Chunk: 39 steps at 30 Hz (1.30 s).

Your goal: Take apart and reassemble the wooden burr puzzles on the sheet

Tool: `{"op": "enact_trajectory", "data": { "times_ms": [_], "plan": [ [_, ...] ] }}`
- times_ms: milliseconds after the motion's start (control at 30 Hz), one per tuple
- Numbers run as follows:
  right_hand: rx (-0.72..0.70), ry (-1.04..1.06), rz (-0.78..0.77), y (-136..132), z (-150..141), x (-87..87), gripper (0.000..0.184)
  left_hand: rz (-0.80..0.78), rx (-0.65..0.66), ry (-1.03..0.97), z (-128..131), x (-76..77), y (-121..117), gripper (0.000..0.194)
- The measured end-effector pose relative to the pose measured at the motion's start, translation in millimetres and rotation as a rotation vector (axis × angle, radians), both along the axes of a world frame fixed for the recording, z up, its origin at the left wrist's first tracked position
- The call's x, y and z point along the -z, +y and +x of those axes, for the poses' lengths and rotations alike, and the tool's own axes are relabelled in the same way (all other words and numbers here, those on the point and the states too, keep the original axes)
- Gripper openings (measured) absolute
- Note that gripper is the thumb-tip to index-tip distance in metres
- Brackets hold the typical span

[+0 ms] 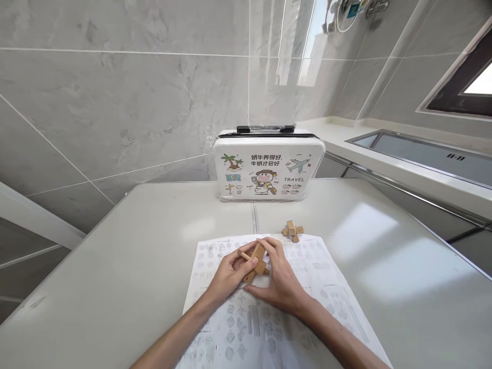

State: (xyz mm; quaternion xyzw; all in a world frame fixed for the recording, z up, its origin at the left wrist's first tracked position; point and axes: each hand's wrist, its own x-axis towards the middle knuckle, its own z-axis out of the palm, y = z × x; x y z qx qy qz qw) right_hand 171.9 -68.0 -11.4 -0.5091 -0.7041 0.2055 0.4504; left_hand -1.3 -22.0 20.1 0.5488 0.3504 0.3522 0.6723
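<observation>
Both hands meet over the printed paper sheet (307, 277), around a wooden interlocking puzzle (260, 260) made of crossed brown sticks. My left hand (226, 271) is closed on the puzzle, its thumb pressed on the front face of a block. My right hand (280, 277) curls around the right side, with fingertips at the top end of the block and the thumb close below the lower pieces. Parts of the puzzle are hidden by the fingers. A second wooden puzzle (292, 230), smaller in view and cross-shaped, rests just beyond the sheet's far edge.
A white cartoon-printed case (269, 171) with a black handle stands upright at the back of the white table (126, 266). Behind is a grey tiled wall (154, 102). To the right runs a counter (415, 159) with a metal sink (423, 154).
</observation>
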Motion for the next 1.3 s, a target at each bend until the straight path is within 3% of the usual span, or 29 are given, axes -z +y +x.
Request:
{"op": "enact_trajectory", "data": {
  "times_ms": [233,433,633,833,1100,1200,1300],
  "plan": [
    [-0.003,0.011,0.011,-0.6,-0.4,0.8,0.095,0.013,0.030,0.022,-0.7,-6.7,-0.8,0.038],
    [-0.014,0.015,-0.017,0.1,6.4,0.8,0.090,0.128,-0.101,0.062,-4.9,0.8,8.7,0.030],
    [-0.095,0.077,-0.109,1.2,11.2,-5.9,0.076,0.119,-0.150,0.091,-9.2,6.5,14.0,0.023],
    [-0.120,0.128,-0.159,2.3,14.9,-9.4,0.070,0.084,-0.151,0.026,-10.0,5.5,14.3,0.023],
    [-0.092,0.337,-0.202,5.1,26.8,8.7,0.067,0.017,-0.172,-0.005,-11.6,7.1,15.8,0.029],
    [-0.028,0.396,-0.183,8.6,31.4,15.2,0.067,0.010,-0.225,-0.018,-13.9,5.7,18.0,0.031],
    [0.065,0.284,-0.138,10.8,32.6,14.9,0.065,-0.014,-0.290,-0.068,-16.1,5.9,21.2,0.034]
  ]
}}
